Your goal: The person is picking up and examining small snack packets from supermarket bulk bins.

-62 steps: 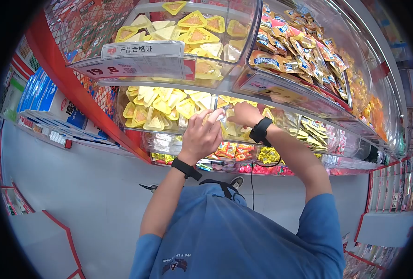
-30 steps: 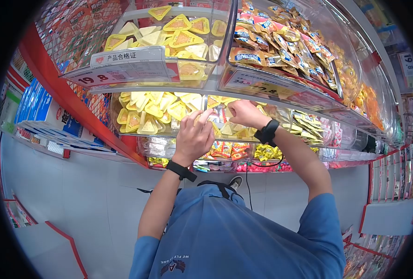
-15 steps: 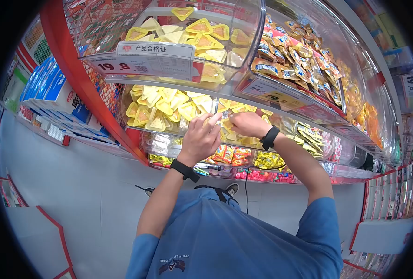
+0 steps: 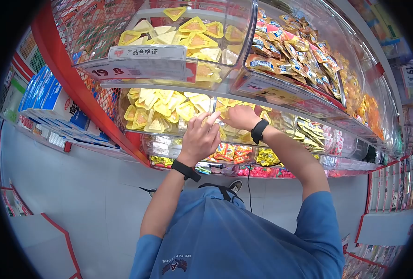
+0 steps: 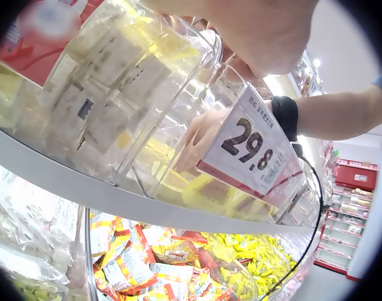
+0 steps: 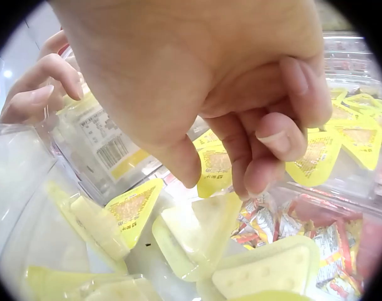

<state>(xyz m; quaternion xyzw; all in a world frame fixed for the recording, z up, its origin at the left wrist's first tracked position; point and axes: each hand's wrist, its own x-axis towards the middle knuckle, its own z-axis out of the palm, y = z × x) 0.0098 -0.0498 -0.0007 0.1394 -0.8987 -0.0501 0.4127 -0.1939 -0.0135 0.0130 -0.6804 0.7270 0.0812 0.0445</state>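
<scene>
In the head view my left hand (image 4: 201, 137) rests at the divider of the lower candy bin (image 4: 213, 104). In the right wrist view its fingers (image 6: 59, 72) bend over the clear wall, beside a barcode-labelled clear pack (image 6: 103, 141). My right hand (image 4: 241, 117) reaches into the compartment right of the divider, thumb and fingers bent downward. Between its thumb and index finger shows a yellow triangular pack (image 6: 213, 164); I cannot tell whether they pinch it. Just below the fingertips lies another triangular pack (image 6: 194, 235), pale side up. More yellow triangular packs (image 6: 316, 157) lie around.
A price tag (image 5: 250, 144) fronts the compartment. Overhead, an upper shelf with a bin of yellow packs (image 4: 194, 39) and a bin of brown candy packets (image 4: 294, 49) overhangs the hands. Red-yellow packets (image 5: 141, 257) sit below. A red mesh frame (image 4: 60, 69) stands left.
My right hand has shifted within the compartment, its fingers tipping from a fist-like shape toward the packs. The left hand keeps its place at the divider. The head view sways slightly.
</scene>
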